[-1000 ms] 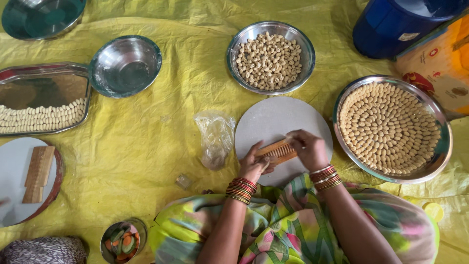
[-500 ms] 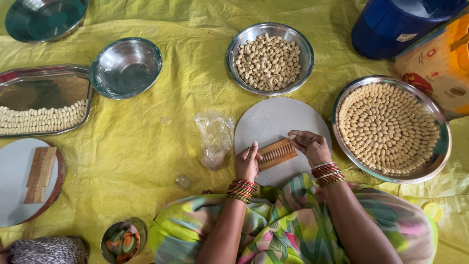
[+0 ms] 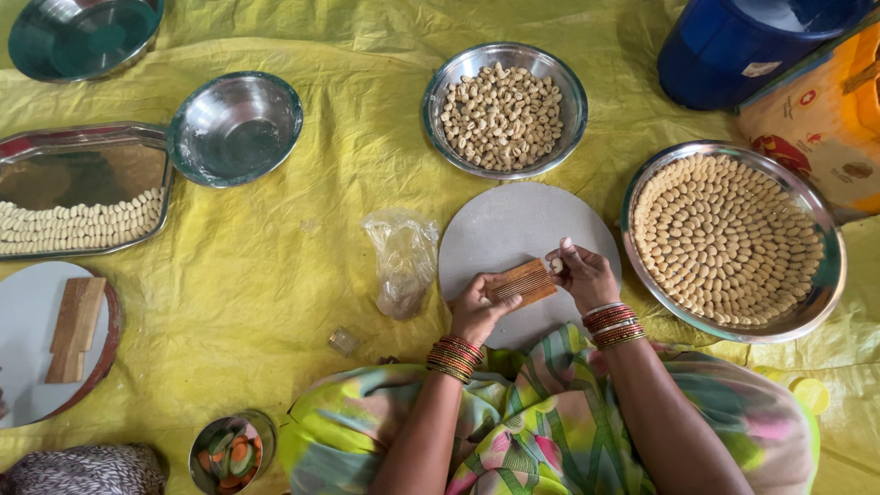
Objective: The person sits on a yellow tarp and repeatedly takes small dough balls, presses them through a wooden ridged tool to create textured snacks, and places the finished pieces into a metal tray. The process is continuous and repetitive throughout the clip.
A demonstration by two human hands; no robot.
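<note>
My left hand (image 3: 478, 310) grips a small ridged wooden comb block (image 3: 521, 282) over a round grey board (image 3: 515, 240). At the block's right end, my right hand (image 3: 583, 274) pinches a small pale dough piece (image 3: 556, 265) between its fingertips. Both wrists wear stacked bangles. Beyond the board stands a steel bowl (image 3: 442, 82) full of small dough pieces. A wide steel plate (image 3: 819, 295) at the right holds several shaped pieces laid in rings.
A crumpled plastic bag (image 3: 403, 261) lies left of the board on the yellow sheet. An empty steel bowl (image 3: 234, 128), a tray (image 3: 82, 160) with rows of shaped pieces and a second board with a wooden block (image 3: 75, 328) sit at the left. A blue bucket (image 3: 733, 50) stands far right.
My right hand has slid from on top of the block to its right end and now pinches a dough piece. My left hand closed onto the block's left end.
</note>
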